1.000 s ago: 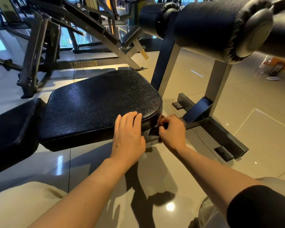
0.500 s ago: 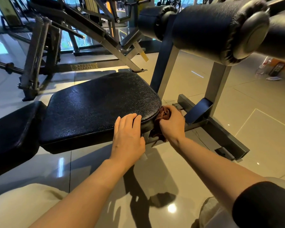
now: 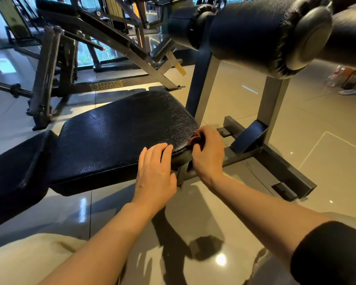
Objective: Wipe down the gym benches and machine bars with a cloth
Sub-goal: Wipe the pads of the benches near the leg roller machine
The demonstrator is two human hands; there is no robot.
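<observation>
A black padded bench seat (image 3: 115, 136) fills the middle of the view, with a second black pad (image 3: 12, 173) joined at its left. My left hand (image 3: 155, 171) lies flat with straight fingers on the seat's near right edge. My right hand (image 3: 209, 151) grips a dark reddish-brown cloth (image 3: 195, 139) and presses it against the seat's right end, at the corner. Only a small bunch of the cloth shows above my fingers. Two black roller pads (image 3: 255, 36) on grey steel posts (image 3: 271, 108) stand over the right end of the bench.
The bench's grey steel base frame (image 3: 275, 163) runs along the glossy tiled floor (image 3: 327, 153) to the right. Another dark machine frame (image 3: 49, 79) stands behind on the left. Small items (image 3: 345, 83) lie on the floor far right. My knees show at the bottom.
My right hand has risen with the cloth from under the seat's end to its upper right corner. My left hand has stayed put on the seat edge.
</observation>
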